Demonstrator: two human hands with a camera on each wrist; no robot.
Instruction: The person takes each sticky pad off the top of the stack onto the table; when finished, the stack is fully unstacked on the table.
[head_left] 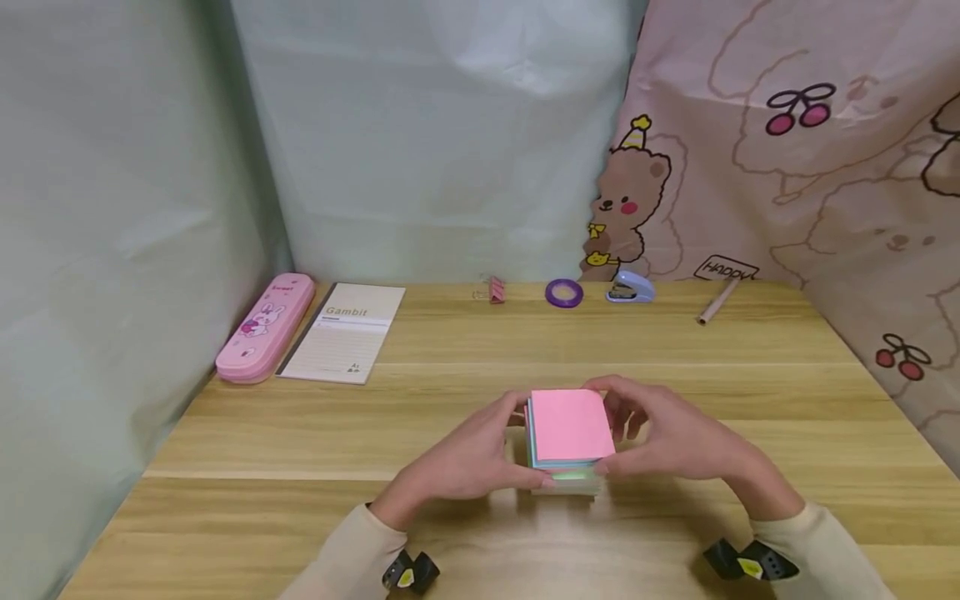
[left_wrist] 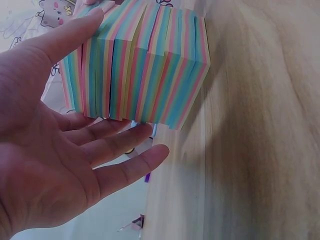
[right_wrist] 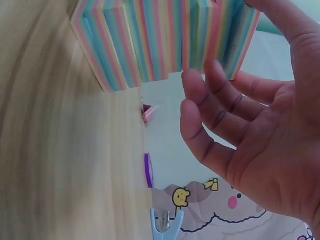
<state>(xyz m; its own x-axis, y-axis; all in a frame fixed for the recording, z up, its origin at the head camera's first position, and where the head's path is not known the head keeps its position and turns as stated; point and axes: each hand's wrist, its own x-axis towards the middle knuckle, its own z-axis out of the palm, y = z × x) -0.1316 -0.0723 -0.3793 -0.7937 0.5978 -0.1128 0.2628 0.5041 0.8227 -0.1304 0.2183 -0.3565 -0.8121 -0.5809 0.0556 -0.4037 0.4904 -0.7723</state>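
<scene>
Desk (head_left: 315, 433) is carrying a striped block of sticky notes (head_left: 567, 433) near its front middle, pink sheet on top. Left hand (head_left: 468, 458) and right hand (head_left: 675, 437) are flanking it, fingers loosely spread and touching its sides without clamping. Squaring the uneven layers seems the step in hand; next calls for gentle, even pressure inward.

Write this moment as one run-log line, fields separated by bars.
left hand: open, touching note block | right hand: open, touching block | block: on table, pink sheet on top, layers uneven
</scene>
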